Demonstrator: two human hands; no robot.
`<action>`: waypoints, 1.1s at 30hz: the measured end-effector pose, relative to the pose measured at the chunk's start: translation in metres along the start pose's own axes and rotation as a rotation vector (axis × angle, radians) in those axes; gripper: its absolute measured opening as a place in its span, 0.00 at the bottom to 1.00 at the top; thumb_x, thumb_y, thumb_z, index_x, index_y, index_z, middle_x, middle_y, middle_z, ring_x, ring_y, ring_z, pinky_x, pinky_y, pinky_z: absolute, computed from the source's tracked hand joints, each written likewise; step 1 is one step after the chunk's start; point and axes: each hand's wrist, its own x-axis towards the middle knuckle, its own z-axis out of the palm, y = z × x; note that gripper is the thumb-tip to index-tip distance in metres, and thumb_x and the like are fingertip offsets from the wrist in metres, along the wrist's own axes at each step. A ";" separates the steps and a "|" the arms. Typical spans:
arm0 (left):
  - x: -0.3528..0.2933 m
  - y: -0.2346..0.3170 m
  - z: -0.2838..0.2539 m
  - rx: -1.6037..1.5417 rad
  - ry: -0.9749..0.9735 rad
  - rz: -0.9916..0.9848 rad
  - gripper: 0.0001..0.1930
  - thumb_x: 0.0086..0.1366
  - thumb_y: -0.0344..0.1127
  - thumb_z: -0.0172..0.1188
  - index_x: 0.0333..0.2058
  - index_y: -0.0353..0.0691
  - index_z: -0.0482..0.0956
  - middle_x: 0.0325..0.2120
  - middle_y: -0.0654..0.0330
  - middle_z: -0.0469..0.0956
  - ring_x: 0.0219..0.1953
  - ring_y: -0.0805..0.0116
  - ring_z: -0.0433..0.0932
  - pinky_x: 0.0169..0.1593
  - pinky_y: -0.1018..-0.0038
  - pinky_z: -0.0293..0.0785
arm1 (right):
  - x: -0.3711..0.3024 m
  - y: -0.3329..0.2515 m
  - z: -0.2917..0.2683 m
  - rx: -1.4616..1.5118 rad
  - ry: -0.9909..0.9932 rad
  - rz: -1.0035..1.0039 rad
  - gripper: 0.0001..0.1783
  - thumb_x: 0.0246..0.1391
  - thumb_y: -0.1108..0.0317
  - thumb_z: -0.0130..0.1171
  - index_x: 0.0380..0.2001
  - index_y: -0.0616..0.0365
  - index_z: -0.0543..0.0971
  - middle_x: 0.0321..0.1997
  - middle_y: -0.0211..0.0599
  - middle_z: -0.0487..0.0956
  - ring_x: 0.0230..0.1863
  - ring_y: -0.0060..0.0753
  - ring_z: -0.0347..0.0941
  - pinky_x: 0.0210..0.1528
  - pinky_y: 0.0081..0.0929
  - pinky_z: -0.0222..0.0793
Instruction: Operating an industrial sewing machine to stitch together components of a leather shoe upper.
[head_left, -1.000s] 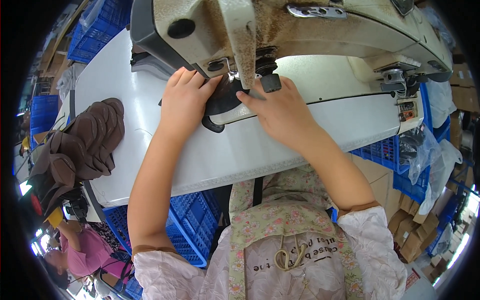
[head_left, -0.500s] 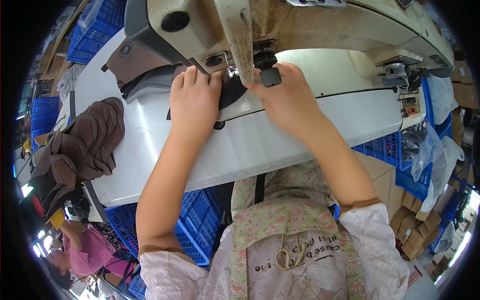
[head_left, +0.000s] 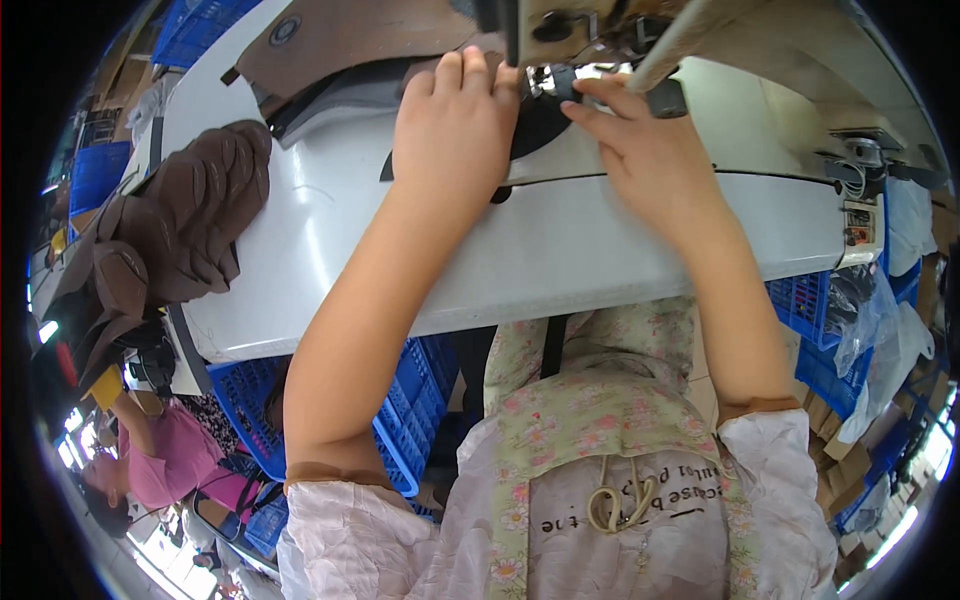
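Note:
My left hand (head_left: 455, 130) lies palm down, fingers stretched forward, on a dark shoe-upper piece (head_left: 545, 132) with a curved black edge. The piece lies under the head of a beige sewing machine (head_left: 820, 55). My right hand (head_left: 655, 160) is beside the needle area, thumb and forefinger extended and slightly apart near the presser foot. The machine head partly hides its other fingers. A larger brown piece (head_left: 350, 45) with a round eyelet reaches out left of my left hand, with a grey layer (head_left: 345, 105) below it.
A pile of overlapping brown pieces (head_left: 195, 205) sits at the left end of the white table (head_left: 330, 240). Blue crates (head_left: 415, 410) stand below the table's front edge. A person in pink (head_left: 175, 455) is at the lower left. Plastic bags (head_left: 895, 350) hang at the right.
The view has shifted, so table, hands and machine appear elsewhere in the picture. My right thumb and forefinger now show more plainly beside the presser foot. My left hand stays on the piece.

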 end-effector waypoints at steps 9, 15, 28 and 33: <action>0.002 -0.025 -0.005 -0.247 -0.008 0.075 0.18 0.58 0.31 0.57 0.49 0.45 0.78 0.50 0.51 0.79 0.54 0.59 0.77 0.52 0.65 0.71 | -0.009 -0.019 0.003 -0.031 0.017 -0.035 0.22 0.46 0.74 0.58 0.48 0.52 0.83 0.54 0.38 0.78 0.55 0.43 0.71 0.59 0.42 0.64; -0.002 -0.050 -0.013 -0.449 -0.141 0.173 0.23 0.50 0.24 0.61 0.48 0.44 0.79 0.54 0.52 0.77 0.58 0.56 0.74 0.57 0.62 0.70 | -0.017 -0.036 0.009 0.020 0.055 0.033 0.21 0.49 0.74 0.55 0.48 0.56 0.82 0.53 0.46 0.77 0.56 0.46 0.70 0.60 0.43 0.64; -0.001 -0.048 -0.017 -0.281 -0.111 0.310 0.26 0.48 0.27 0.64 0.50 0.43 0.82 0.48 0.61 0.81 0.55 0.60 0.75 0.52 0.65 0.71 | -0.014 -0.037 0.003 0.088 0.076 0.087 0.16 0.52 0.72 0.55 0.45 0.58 0.83 0.49 0.44 0.77 0.58 0.47 0.70 0.61 0.43 0.66; -0.004 -0.039 -0.021 -0.179 -0.086 0.317 0.24 0.50 0.30 0.61 0.49 0.41 0.81 0.49 0.60 0.81 0.54 0.61 0.75 0.51 0.67 0.72 | -0.013 -0.034 0.003 0.088 0.079 0.085 0.16 0.52 0.72 0.55 0.44 0.58 0.83 0.47 0.44 0.78 0.58 0.47 0.71 0.62 0.43 0.65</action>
